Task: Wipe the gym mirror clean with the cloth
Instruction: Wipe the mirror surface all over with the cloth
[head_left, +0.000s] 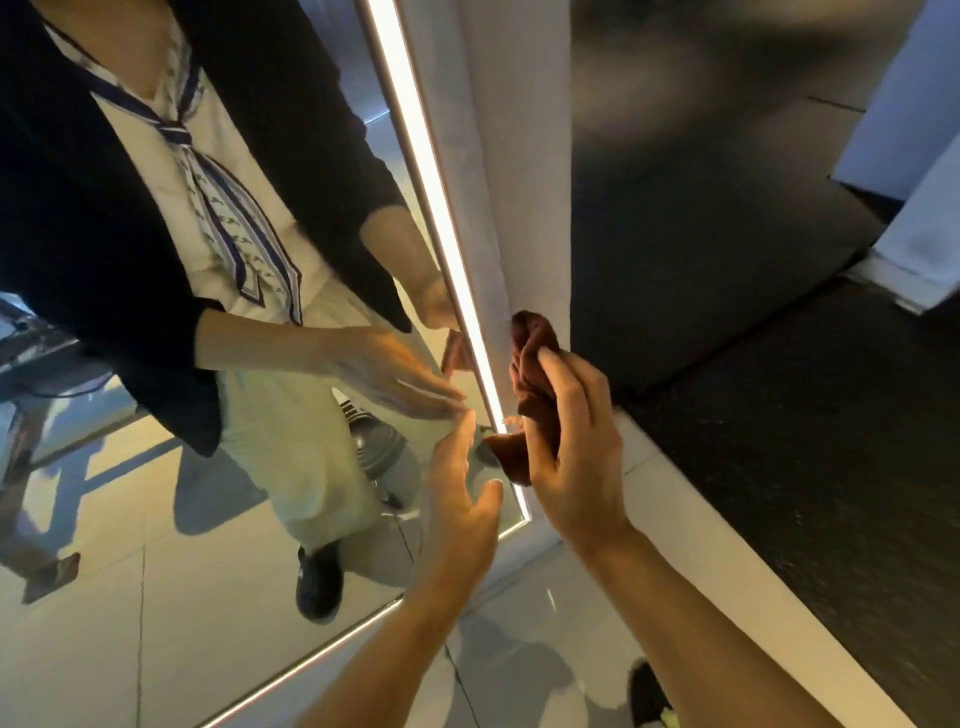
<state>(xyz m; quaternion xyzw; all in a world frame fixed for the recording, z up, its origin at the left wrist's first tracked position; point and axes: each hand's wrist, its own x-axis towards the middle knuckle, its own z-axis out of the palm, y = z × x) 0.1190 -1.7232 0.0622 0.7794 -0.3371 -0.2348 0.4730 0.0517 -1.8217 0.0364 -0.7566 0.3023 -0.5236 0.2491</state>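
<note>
item: large wall-mounted gym mirror (156, 519) with a thin lit strip (431, 171) running along its right edge and bottom edge; glass fills the left half of the view, tilted by the wide lens. item: crumpled reddish-brown cloth (535, 384), bunched lengthwise, lying against the pale wall panel (498, 156) just beside the mirror's lit right edge, its lower end reaching the strip near the bottom right corner of the glass. item: right hand (576, 447), fingers curled round the cloth and gripping it from the right side, forefinger tip pressed on the upper folds. item: left hand (457, 509), fingers straight and relaxed, holding nothing, fingertips at or just off the glass, just left of the cloth; contact cannot be told. item: reflection in the mirror showing a person in a dark open jacket, white top, patterned blue-and-white scarf, pale trousers and a dark shoe, with both reflected hands near the same edge. item: glossy pale tiled floor (545, 623) below the mirror. item: dark textured wall surface (779, 415) to the right, set above a white skirting band (727, 571). item: dark shoe tip (647, 696) at the lower edge of view.
</note>
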